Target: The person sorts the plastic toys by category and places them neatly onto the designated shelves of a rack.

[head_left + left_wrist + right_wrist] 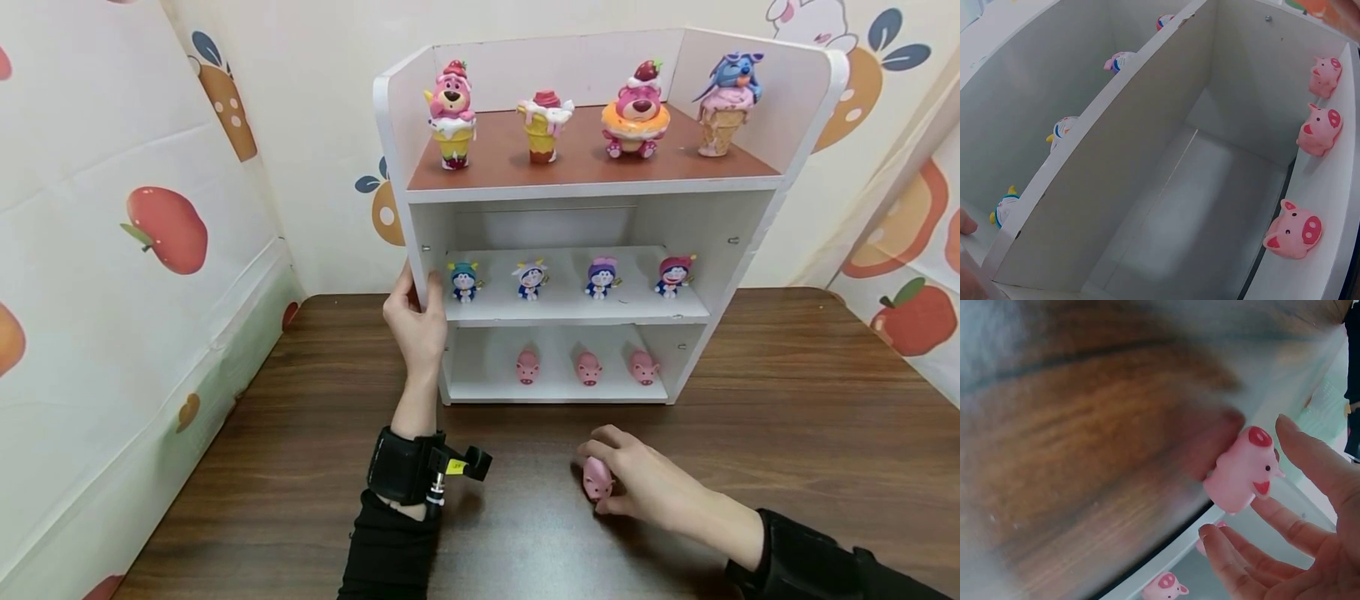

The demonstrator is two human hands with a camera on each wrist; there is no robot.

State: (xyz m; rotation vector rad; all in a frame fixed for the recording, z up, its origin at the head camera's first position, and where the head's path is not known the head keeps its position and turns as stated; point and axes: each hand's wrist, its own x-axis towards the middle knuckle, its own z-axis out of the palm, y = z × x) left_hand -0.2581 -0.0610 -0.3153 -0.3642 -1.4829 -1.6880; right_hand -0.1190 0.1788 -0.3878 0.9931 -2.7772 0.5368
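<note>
A white toy shelf unit [555,193] stands on the wooden table. My left hand [418,321] grips its left side panel near the middle shelf, thumb on the inner side. In front of the unit a pink toy pig [597,479] stands on the table. Around it is my right hand [637,479], and in the right wrist view the thumb [1313,450] is apart from the pig [1241,472] while the other fingers spread beside it. Three similar pigs [588,368] sit in a row on the bottom shelf, also seen as pigs [1294,231] in the left wrist view.
Several small costumed figurines [601,277] line the middle shelf. Larger ice-cream and bear figurines [636,112] stand on the brown top shelf [495,171]. Fruit-printed sheeting [112,292] hangs at the left, behind and right of the table [315,467].
</note>
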